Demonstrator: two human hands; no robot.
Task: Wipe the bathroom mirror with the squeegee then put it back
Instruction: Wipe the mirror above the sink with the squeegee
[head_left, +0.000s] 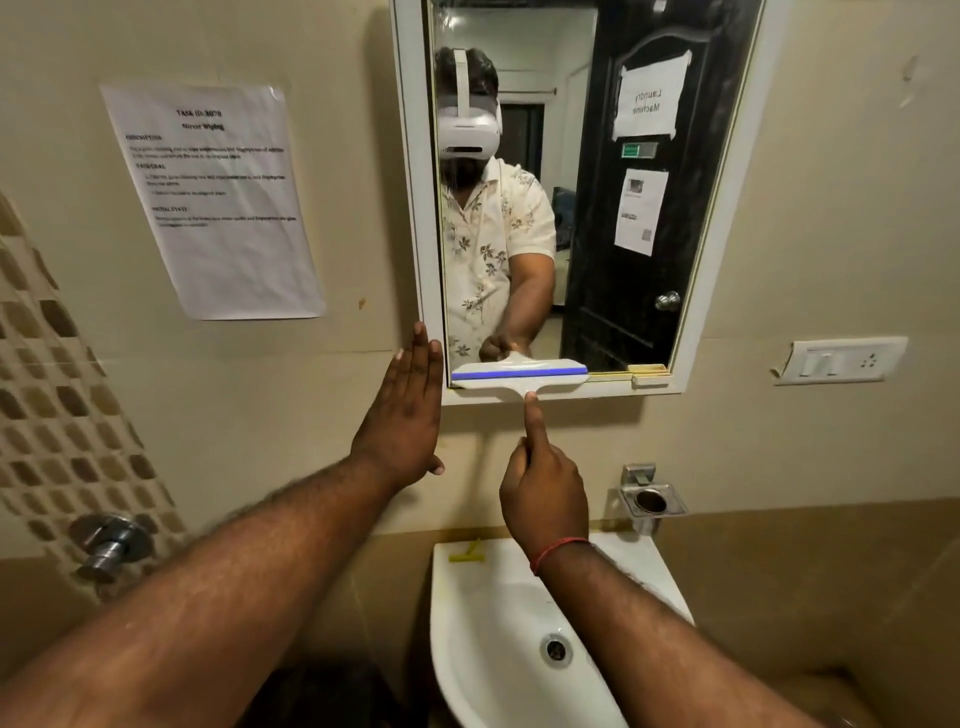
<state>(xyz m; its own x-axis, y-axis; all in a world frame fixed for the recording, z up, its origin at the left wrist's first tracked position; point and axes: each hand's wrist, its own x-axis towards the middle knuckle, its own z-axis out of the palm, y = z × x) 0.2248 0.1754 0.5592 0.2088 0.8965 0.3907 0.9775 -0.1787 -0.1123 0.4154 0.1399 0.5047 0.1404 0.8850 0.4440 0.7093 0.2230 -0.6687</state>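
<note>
head view: the squeegee (519, 379) sits at the bottom edge of the bathroom mirror (613, 208), its blue-edged blade lying level against the glass just above the white frame (410, 208). the right hand (543, 493) is curled around the handle with the index finger stretched up along it to the head. the left hand (402, 410) is flat and spread, holding nothing, resting on the wall beside the frame's lower left corner. the stroke looks finished; whether the blade touches the frame lip is hard to tell. lift the blade straight off, keeping it level so water doesn't streak. a small holder (649, 375) crowds the right corner; the washbasin (519, 623) below leaves open room to draw back
</note>
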